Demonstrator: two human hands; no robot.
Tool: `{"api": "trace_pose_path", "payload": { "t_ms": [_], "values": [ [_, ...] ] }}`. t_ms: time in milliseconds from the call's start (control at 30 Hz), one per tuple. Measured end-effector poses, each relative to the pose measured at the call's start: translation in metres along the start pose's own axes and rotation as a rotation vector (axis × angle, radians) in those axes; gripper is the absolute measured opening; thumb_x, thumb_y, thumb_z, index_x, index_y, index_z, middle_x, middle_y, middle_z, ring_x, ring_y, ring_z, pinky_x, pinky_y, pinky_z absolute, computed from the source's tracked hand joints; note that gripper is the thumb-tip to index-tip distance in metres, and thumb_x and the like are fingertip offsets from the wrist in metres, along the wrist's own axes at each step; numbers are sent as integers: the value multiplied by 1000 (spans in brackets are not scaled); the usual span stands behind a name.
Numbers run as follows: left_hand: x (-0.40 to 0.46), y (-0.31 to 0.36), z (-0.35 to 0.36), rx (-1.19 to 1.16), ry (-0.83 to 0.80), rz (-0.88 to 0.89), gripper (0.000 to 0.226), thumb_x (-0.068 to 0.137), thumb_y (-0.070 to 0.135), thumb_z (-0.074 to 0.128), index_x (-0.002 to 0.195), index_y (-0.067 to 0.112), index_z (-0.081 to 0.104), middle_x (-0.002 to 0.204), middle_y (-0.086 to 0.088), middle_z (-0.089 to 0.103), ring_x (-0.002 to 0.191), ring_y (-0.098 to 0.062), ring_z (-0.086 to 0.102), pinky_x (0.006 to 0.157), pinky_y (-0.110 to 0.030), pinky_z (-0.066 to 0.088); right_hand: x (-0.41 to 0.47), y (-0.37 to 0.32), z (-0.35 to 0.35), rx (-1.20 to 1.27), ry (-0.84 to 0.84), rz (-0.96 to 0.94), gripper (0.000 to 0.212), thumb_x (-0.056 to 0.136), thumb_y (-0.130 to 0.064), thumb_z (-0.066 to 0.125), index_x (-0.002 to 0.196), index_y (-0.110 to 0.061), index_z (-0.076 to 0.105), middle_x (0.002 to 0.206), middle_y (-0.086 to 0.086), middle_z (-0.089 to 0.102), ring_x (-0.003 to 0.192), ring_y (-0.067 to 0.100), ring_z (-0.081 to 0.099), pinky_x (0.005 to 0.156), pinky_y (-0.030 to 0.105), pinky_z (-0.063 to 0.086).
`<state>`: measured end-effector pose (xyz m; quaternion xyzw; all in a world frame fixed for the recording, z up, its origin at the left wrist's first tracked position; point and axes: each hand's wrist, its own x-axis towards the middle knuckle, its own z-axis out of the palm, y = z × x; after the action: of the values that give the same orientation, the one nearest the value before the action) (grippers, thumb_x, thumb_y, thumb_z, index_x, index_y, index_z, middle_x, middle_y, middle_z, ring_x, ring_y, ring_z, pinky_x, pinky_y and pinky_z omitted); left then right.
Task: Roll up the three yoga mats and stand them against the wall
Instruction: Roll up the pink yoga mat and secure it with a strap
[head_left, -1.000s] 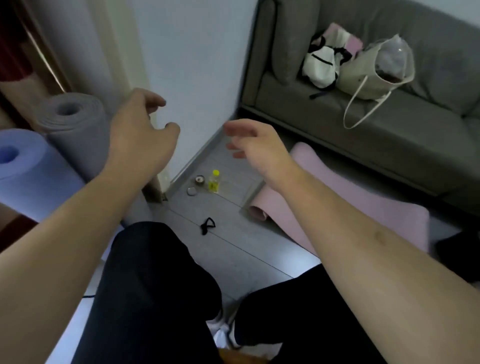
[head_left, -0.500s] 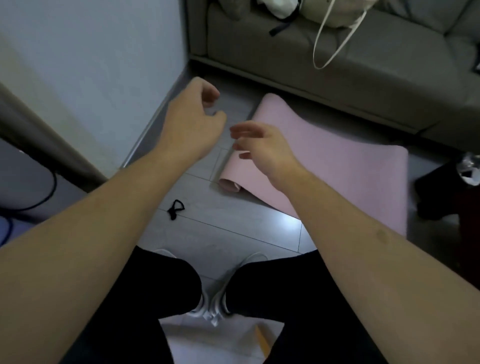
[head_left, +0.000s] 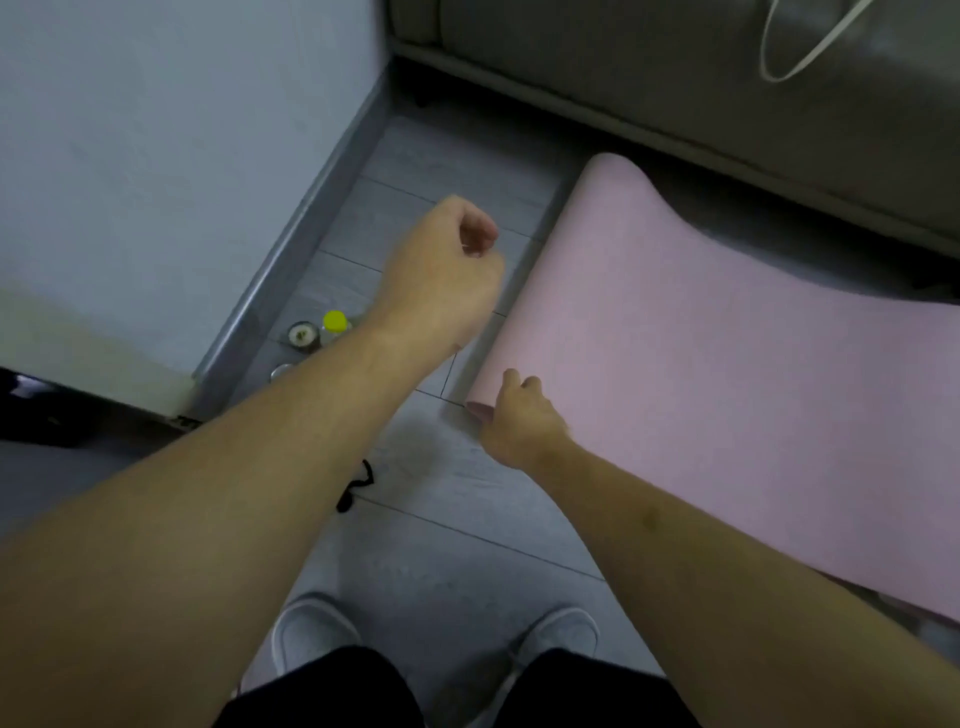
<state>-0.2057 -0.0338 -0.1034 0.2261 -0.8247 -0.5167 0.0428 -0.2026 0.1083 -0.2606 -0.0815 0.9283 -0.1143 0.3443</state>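
Observation:
A pink yoga mat (head_left: 701, 374) lies unrolled on the grey floor, running from the centre to the right edge, its near-left end slightly curled. My right hand (head_left: 519, 421) rests on that curled corner, fingers bent over the mat's edge. Above the floor just left of the mat's long edge hovers my left hand (head_left: 447, 270), fingers loosely curled, holding nothing. The other two mats are out of view.
A white wall (head_left: 156, 156) with a grey skirting board stands at left. A grey sofa (head_left: 675, 67) borders the mat at the top. A yellow-capped bottle (head_left: 335, 325), a small round tin (head_left: 303, 335) and a black strap (head_left: 356, 486) lie on the floor. My white shoes (head_left: 311, 631) are below.
The view has tilted down and toward the pink mat. My right hand dropped onto the mat's near-left corner. My left hand stayed raised beside the mat. The rolled grey and blue mats left view.

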Motion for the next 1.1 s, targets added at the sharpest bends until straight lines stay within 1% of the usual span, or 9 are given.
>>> {"api": "trace_pose_path", "payload": {
  "t_ms": [167,367,500,567,633,767,833,967,1100],
  "values": [
    [27,-44,5,-45,8,-79,20,94,15,63,112,24,68,108,13,72,100,-6,68,92,-29,55,63,24,32,-334,75,113,113,95,-40,73,163,-12,-12,154,24,32,121,37,58,78,40,48],
    [42,-77,17,-142,10,-229,16,90,15,66,101,27,67,97,6,76,92,-16,75,87,-46,63,92,42,36,-253,59,190,118,93,-15,74,162,-2,-22,142,24,52,121,36,65,97,44,55],
    [42,-70,37,-141,-91,-314,12,83,11,64,89,22,67,87,-2,78,82,-21,78,86,-51,63,69,56,-8,145,108,215,99,93,-26,74,164,-8,7,135,20,54,122,41,59,97,47,53],
    [41,-58,47,-156,-140,-346,11,86,9,63,85,19,67,86,-7,77,76,-23,77,82,-46,64,56,72,-47,309,224,194,55,87,-12,63,137,-6,42,123,20,62,109,43,64,93,51,57],
    [33,-38,59,-205,-188,-381,18,95,3,57,85,17,64,85,-10,73,67,-22,71,69,-38,58,35,93,-93,451,338,178,40,74,-9,51,113,-10,55,111,19,69,93,44,71,83,54,63],
    [4,10,80,-332,-238,-461,17,103,10,57,87,13,62,91,-12,70,63,-20,65,59,-31,52,-52,112,-183,794,444,134,49,82,18,40,117,-4,67,108,21,72,81,40,75,63,53,66],
    [-23,47,88,-510,-343,-540,21,103,29,63,95,10,67,99,-13,73,75,-26,70,76,-41,59,-115,115,-216,842,492,61,53,82,22,38,115,-4,70,99,19,76,77,40,77,64,54,66],
    [-76,118,97,-802,-640,-622,83,82,75,71,127,5,70,121,-19,75,113,-37,72,107,-56,52,-224,116,-223,916,601,-40,58,83,22,43,109,-18,76,92,5,80,81,32,78,63,58,65],
    [-112,189,76,-946,-671,-495,66,87,59,73,133,13,63,120,-17,76,109,-38,74,94,-54,57,-316,116,-198,1054,754,-122,59,93,20,51,117,-28,75,101,-3,80,86,28,77,65,50,66]
  ]
}}
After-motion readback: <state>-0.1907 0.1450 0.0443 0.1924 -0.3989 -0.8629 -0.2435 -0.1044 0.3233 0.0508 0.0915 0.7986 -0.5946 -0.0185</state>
